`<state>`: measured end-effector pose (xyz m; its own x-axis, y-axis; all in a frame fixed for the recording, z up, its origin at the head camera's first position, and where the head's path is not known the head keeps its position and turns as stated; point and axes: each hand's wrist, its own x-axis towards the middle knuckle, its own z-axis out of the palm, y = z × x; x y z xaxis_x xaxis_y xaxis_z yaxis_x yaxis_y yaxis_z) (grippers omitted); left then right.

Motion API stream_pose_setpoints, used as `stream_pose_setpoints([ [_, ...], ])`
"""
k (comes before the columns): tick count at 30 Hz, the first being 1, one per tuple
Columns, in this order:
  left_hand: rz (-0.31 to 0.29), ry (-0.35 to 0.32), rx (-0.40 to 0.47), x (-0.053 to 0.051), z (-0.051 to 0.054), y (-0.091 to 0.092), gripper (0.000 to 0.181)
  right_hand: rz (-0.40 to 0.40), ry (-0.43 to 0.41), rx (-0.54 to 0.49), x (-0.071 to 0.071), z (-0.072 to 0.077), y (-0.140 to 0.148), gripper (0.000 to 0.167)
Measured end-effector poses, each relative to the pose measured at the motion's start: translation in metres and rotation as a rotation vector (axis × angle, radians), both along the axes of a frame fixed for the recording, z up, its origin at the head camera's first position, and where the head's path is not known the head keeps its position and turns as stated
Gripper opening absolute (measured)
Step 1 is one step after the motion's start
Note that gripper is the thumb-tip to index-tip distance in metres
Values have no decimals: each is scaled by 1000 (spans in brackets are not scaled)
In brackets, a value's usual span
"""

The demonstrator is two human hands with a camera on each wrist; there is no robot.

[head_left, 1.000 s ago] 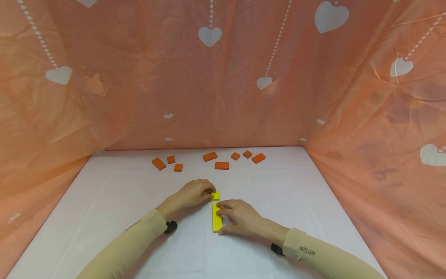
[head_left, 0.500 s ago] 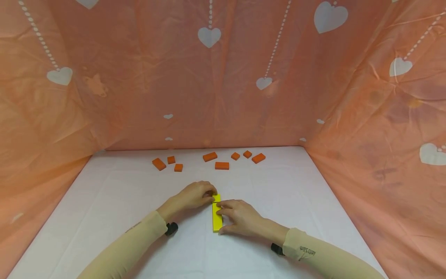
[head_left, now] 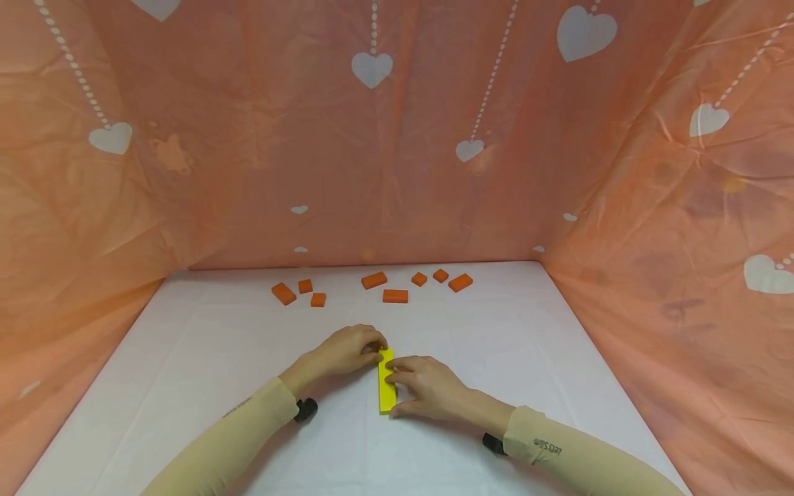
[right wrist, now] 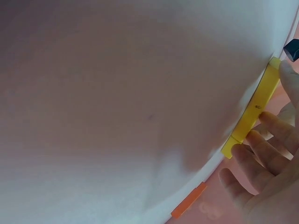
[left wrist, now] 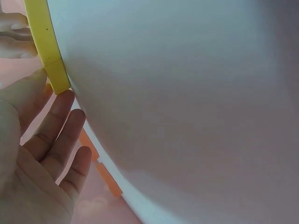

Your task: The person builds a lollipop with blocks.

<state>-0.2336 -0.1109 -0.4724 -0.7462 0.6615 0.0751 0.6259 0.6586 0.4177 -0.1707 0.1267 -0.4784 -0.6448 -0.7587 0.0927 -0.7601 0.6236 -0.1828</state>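
A small yellow block (head_left: 387, 354) lies end to end with a long yellow block (head_left: 387, 397) on the white table. My left hand (head_left: 347, 350) pinches the small block at its far end, thumb on one side and fingertips at the other. In the left wrist view the ring and little fingers stand free of it. With thumb near the close end and fingers toward the far end, my right hand (head_left: 431, 387) holds the long block from the right. A thin seam between the small block (right wrist: 227, 147) and the long block (right wrist: 258, 102) shows in the right wrist view.
Several orange blocks lie toward the back of the table: oblong ones such as the orange block (head_left: 395, 296) and small square ones such as the orange square (head_left: 318, 300). An orange curtain (head_left: 384, 172) with white hearts surrounds the table (head_left: 205, 386) at back and sides.
My left hand has drawn the small yellow block toward me, closing the gap to the long one. The right hand and the long block have stayed in place.
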Motion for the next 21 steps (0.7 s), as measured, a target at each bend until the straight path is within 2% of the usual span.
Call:
stream_pose_setpoints([
  [13,-6,15,-2,0,-1,-1,20,-3,-14,7,0,3,0,58],
  [18,26,1,10,2,-1,-1,26,-12,-19,-9,-2,3,2,59],
  [21,52,-2,16,5,0,-2,29,-52,-34,-51,-4,7,7,59],
])
